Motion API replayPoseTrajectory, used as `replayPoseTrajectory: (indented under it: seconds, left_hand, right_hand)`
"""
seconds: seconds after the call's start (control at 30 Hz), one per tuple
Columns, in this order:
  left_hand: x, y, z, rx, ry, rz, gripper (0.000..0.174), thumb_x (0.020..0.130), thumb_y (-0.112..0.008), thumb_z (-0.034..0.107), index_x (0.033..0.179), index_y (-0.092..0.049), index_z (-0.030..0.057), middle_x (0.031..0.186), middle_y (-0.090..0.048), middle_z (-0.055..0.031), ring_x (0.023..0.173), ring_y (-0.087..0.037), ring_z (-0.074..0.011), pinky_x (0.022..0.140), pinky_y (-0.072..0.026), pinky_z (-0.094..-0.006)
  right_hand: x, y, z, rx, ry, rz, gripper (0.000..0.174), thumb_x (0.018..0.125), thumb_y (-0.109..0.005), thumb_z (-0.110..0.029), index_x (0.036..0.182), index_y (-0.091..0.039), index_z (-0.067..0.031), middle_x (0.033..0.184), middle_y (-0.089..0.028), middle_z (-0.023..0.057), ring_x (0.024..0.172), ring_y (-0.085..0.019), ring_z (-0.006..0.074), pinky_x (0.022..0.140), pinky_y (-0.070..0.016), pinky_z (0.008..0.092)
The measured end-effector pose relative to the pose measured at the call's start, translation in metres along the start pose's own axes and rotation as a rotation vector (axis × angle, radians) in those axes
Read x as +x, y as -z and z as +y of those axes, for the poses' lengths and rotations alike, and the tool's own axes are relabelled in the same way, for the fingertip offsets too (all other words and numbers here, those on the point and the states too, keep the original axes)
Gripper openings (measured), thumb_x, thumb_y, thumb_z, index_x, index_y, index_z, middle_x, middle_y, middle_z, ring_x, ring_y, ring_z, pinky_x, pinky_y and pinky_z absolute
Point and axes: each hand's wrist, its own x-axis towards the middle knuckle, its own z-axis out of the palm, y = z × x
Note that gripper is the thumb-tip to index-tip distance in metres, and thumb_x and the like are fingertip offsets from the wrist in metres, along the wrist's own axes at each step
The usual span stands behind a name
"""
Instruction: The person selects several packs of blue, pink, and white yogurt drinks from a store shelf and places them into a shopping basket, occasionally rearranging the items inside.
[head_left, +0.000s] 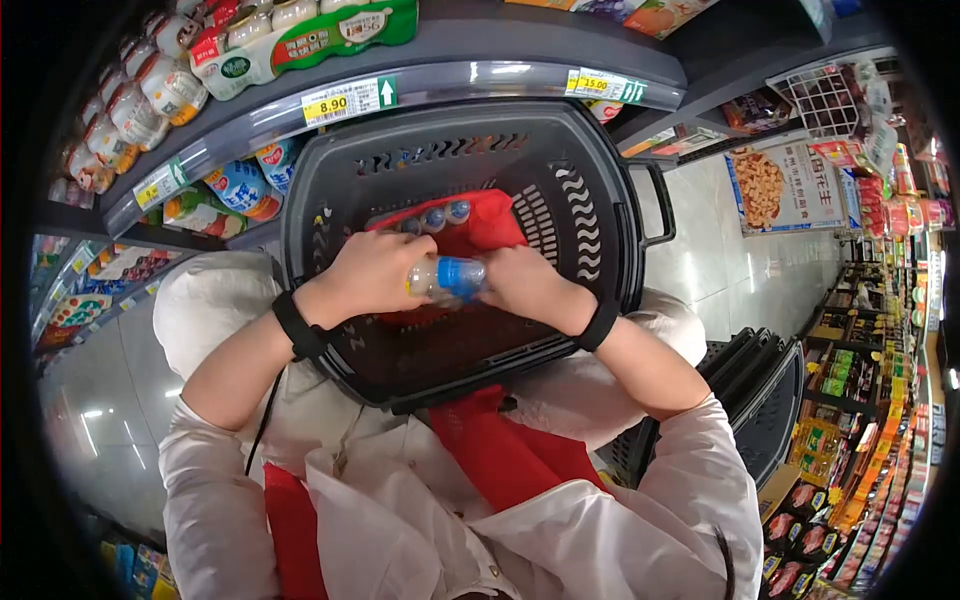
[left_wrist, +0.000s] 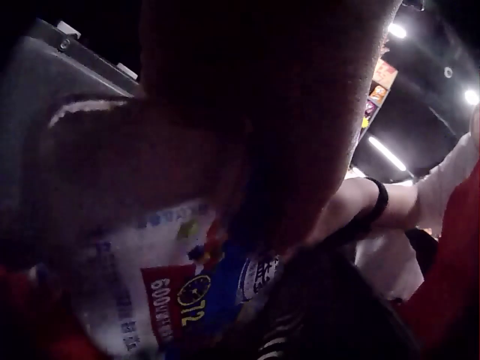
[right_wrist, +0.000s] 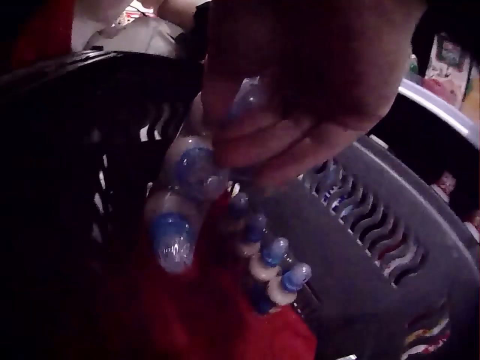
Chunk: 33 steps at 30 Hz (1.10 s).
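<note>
Low over the basket, my left hand [head_left: 375, 268] grips a pack of clear bottles with blue caps [head_left: 447, 274]. From the other side my right hand [head_left: 535, 290] holds the same pack at its capped end. The right wrist view shows its capped bottles [right_wrist: 174, 238] in a row under the right hand's curled fingers [right_wrist: 277, 146]. A printed label [left_wrist: 169, 300] in white, red and blue fills the lower left wrist view. Below lies an open red bag [head_left: 490, 212] with several blue-capped bottles [right_wrist: 279, 251] standing in it.
The dark grey shopping basket [head_left: 440, 125] rests between the person's knees, its handle [head_left: 660, 205] out to the right. Shelves with price tags [head_left: 345, 100] and jars [head_left: 165, 85] border it ahead and left. Stacked baskets [head_left: 750, 390] stand at the right.
</note>
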Motion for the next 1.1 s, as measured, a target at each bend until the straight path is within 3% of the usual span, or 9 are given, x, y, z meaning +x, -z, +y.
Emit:
replayPoseTrajectory:
  seconds: [0.17, 0.3, 0.43, 0.53, 0.67, 0.73, 0.87, 1.1]
  left_hand:
    - [0.0, -0.016, -0.004, 0.036, -0.007, -0.181, 0.044, 0.062, -0.08, 0.026, 0.097, -0.059, 0.0093, 0.083, -0.066, -0.0108, 0.076, -0.066, -0.0328, 0.064, -0.0528, -0.0433]
    - [-0.001, -0.021, -0.008, 0.122, 0.005, -0.216, 0.043, 0.061, -0.08, 0.027, 0.093, -0.057, 0.0088, 0.087, -0.065, -0.0107, 0.081, -0.065, -0.0333, 0.067, -0.0521, -0.0444]
    - [-0.002, -0.001, -0.015, -0.019, -0.103, -0.246, 0.044, 0.06, -0.081, 0.026, 0.094, -0.059, 0.0076, 0.087, -0.066, -0.0111, 0.084, -0.065, -0.0325, 0.072, -0.0507, -0.0428]
    - [0.005, 0.023, -0.019, -0.175, -0.015, -0.382, 0.041, 0.065, -0.078, 0.025, 0.097, -0.061, 0.0067, 0.088, -0.068, -0.011, 0.085, -0.065, -0.0319, 0.072, -0.0499, -0.042]
    - [0.003, 0.056, -0.03, 0.052, 0.017, 0.032, 0.031, 0.078, -0.071, 0.024, 0.101, -0.061, 0.0058, 0.094, -0.068, -0.0108, 0.089, -0.064, -0.032, 0.075, -0.0492, -0.0416]
    - [0.0, 0.067, -0.034, 0.142, 0.02, 0.091, 0.031, 0.079, -0.07, 0.024, 0.102, -0.061, 0.0057, 0.095, -0.067, -0.0118, 0.09, -0.063, -0.0325, 0.076, -0.0491, -0.0417]
    - [-0.009, 0.07, -0.046, 0.213, -0.036, 0.171, 0.032, 0.079, -0.07, 0.024, 0.104, -0.061, 0.0057, 0.095, -0.067, -0.0136, 0.092, -0.063, -0.0326, 0.078, -0.0492, -0.0418]
    - [-0.021, 0.079, -0.055, 0.21, 0.009, 0.298, 0.033, 0.078, -0.071, 0.026, 0.102, -0.063, 0.005, 0.095, -0.066, -0.0141, 0.094, -0.062, -0.0331, 0.08, -0.0492, -0.0419]
  right_hand:
    - [-0.007, -0.028, -0.001, -0.071, 0.043, -0.037, 0.027, 0.073, -0.072, -0.028, 0.084, -0.065, -0.0038, 0.075, -0.065, 0.0142, 0.07, -0.066, 0.0307, 0.063, -0.0529, 0.04]
    - [-0.003, -0.024, -0.011, -0.053, 0.056, -0.001, 0.031, 0.075, -0.071, -0.033, 0.082, -0.064, -0.004, 0.073, -0.065, 0.0133, 0.069, -0.066, 0.0311, 0.063, -0.0528, 0.0407]
    - [0.003, -0.021, -0.015, -0.007, 0.113, -0.001, 0.033, 0.074, -0.07, -0.037, 0.077, -0.063, -0.0048, 0.071, -0.064, 0.0141, 0.068, -0.065, 0.0327, 0.063, -0.0526, 0.0429]
    - [0.014, -0.021, -0.019, -0.078, 0.149, -0.111, 0.031, 0.073, -0.07, -0.035, 0.077, -0.064, -0.0048, 0.07, -0.064, 0.0149, 0.068, -0.065, 0.0332, 0.063, -0.0521, 0.0431]
    - [0.04, -0.036, -0.015, -0.274, 0.232, -0.329, 0.032, 0.07, -0.074, -0.032, 0.087, -0.067, -0.0061, 0.071, -0.064, 0.0143, 0.072, -0.065, 0.0325, 0.065, -0.0512, 0.0428]
    - [0.053, -0.042, -0.013, -0.356, 0.283, -0.423, 0.033, 0.069, -0.075, -0.031, 0.09, -0.067, -0.0062, 0.072, -0.065, 0.0143, 0.073, -0.065, 0.0322, 0.066, -0.0514, 0.0422]
    - [0.074, -0.073, 0.005, -0.453, 0.33, -0.468, 0.026, 0.071, -0.072, -0.029, 0.081, -0.07, -0.0051, 0.076, -0.067, 0.0141, 0.073, -0.067, 0.0304, 0.066, -0.0527, 0.0426]
    - [0.125, -0.144, 0.018, -0.424, 0.057, -0.364, 0.019, 0.079, -0.061, -0.023, 0.081, -0.071, -0.0067, 0.08, -0.069, 0.0136, 0.077, -0.069, 0.0286, 0.068, -0.0543, 0.0419]
